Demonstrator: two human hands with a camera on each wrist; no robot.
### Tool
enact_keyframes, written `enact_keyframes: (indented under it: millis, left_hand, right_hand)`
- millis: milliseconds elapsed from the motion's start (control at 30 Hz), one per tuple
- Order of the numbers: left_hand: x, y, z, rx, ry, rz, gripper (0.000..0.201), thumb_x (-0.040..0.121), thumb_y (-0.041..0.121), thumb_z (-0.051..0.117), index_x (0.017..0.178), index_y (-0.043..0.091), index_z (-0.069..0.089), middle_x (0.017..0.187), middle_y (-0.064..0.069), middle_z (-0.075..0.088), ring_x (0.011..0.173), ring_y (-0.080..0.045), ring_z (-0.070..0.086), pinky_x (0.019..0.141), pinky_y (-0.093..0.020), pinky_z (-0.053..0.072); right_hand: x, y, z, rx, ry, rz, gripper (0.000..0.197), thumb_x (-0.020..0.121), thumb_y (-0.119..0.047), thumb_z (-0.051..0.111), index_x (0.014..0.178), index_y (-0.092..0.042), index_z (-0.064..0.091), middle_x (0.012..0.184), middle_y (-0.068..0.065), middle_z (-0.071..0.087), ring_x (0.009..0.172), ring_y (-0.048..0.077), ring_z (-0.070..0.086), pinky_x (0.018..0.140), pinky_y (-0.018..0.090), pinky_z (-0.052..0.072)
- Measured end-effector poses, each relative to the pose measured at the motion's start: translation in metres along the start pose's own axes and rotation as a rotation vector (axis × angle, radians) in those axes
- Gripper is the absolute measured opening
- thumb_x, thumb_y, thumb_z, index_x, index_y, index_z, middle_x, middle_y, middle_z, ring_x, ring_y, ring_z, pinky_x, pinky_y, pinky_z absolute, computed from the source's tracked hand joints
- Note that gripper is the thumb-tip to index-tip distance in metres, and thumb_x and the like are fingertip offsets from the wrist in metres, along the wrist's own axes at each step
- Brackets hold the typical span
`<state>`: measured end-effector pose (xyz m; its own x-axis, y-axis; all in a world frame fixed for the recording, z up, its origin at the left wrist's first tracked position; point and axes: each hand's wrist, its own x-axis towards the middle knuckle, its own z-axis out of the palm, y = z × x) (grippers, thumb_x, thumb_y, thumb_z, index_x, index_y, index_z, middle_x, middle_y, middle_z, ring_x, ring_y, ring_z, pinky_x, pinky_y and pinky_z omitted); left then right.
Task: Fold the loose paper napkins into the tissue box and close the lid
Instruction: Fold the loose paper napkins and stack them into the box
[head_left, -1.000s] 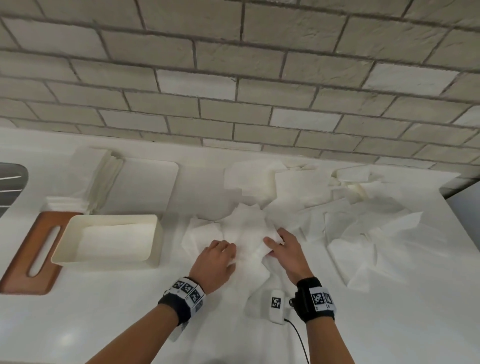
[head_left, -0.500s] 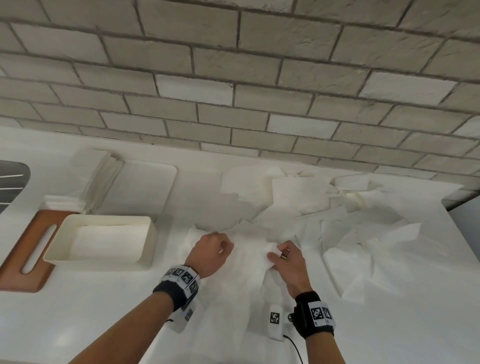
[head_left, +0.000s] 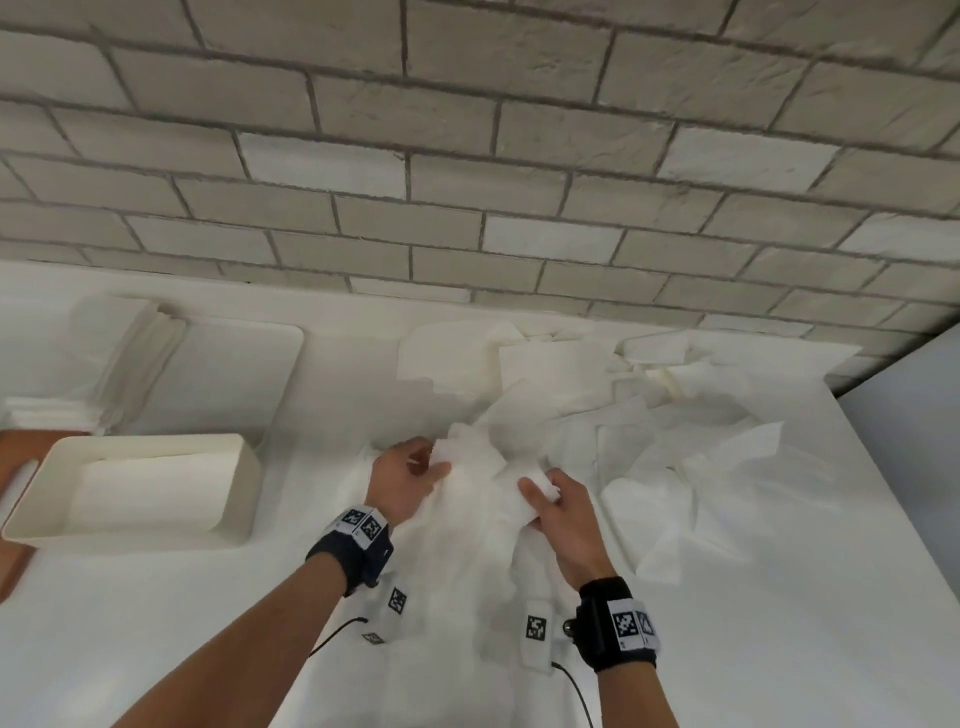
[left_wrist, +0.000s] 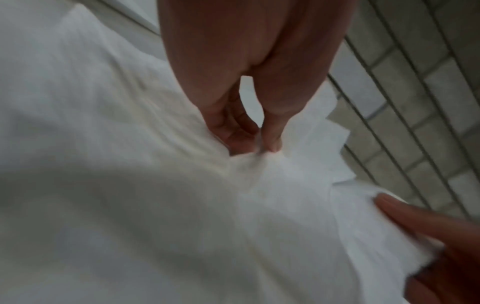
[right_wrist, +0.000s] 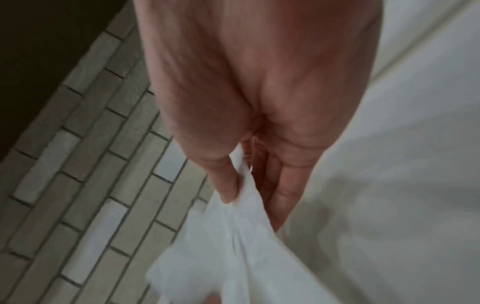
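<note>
Here the left hand (head_left: 405, 480) and right hand (head_left: 563, 514) pinch one napkin (head_left: 483, 499).

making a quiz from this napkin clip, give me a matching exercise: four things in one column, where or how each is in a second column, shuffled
Things
1. tissue box
2. lid
3. napkin
4. folded stack

Places or states
A. pinched between the left hand and right hand
B. flat behind the box
C. open, near left of the counter
D. far left, beside the lid

Pairs: 1-C, 2-B, 3-A, 4-D
</note>
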<state>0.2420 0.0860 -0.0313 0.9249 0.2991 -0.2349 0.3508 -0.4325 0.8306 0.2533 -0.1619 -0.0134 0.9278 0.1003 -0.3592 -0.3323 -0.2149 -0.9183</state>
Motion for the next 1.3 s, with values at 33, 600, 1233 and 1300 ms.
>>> enact_keyframes:
  millis: [33, 600, 1233, 1300]
  left_hand:
    - [-0.002, 0.002, -0.007, -0.073, 0.027, -0.007, 0.019, 0.089, 0.021, 0.085, 0.082, 0.024, 0.068, 0.071, 0.006, 0.072, 0.063, -0.016, 0.069, 0.069, -0.029, 0.054]
    - [-0.080, 0.004, -0.292, -0.007, 0.459, 0.032, 0.011, 0.091, 0.029, 0.077, 0.095, 0.025, 0.068, 0.082, 0.005, 0.075, 0.078, -0.017, 0.071, 0.069, -0.039, 0.055]
    - [-0.137, -0.077, -0.490, 0.086, 0.647, 0.099, 0.037, 0.101, 0.036, 0.071, 0.091, 0.000, 0.072, 0.084, -0.013, 0.075, 0.078, -0.031, 0.070, 0.062, -0.039, 0.054]
    - [-0.139, -0.072, -0.484, -0.002, 0.622, 0.091, 0.033, 0.099, 0.037, 0.073, 0.090, 0.005, 0.073, 0.086, -0.011, 0.077, 0.081, -0.029, 0.074, 0.071, -0.050, 0.061]
  right_hand:
    - [-0.001, -0.009, -0.006, -0.040, 0.027, -0.034, 0.034, 0.092, -0.037, 0.081, 0.086, -0.011, 0.060, 0.085, 0.015, 0.072, 0.081, 0.030, 0.072, 0.078, 0.051, 0.062]
    - [-0.079, -0.167, 0.193, -0.544, -0.301, -0.520, 0.018, 0.100, -0.016, 0.071, 0.110, -0.025, 0.083, 0.113, -0.016, 0.078, 0.108, -0.005, 0.065, 0.095, 0.006, 0.044]
    - [-0.087, -0.091, 0.414, -0.537, -0.171, -0.248, 0.023, 0.100, -0.006, 0.068, 0.116, -0.022, 0.070, 0.110, -0.005, 0.066, 0.083, 0.006, 0.066, 0.075, 0.011, 0.051]
    - [-0.086, -0.083, 0.418, -0.645, -0.183, -0.250, 0.024, 0.101, -0.004, 0.064, 0.120, -0.018, 0.067, 0.115, 0.004, 0.066, 0.087, 0.015, 0.066, 0.080, 0.022, 0.054]
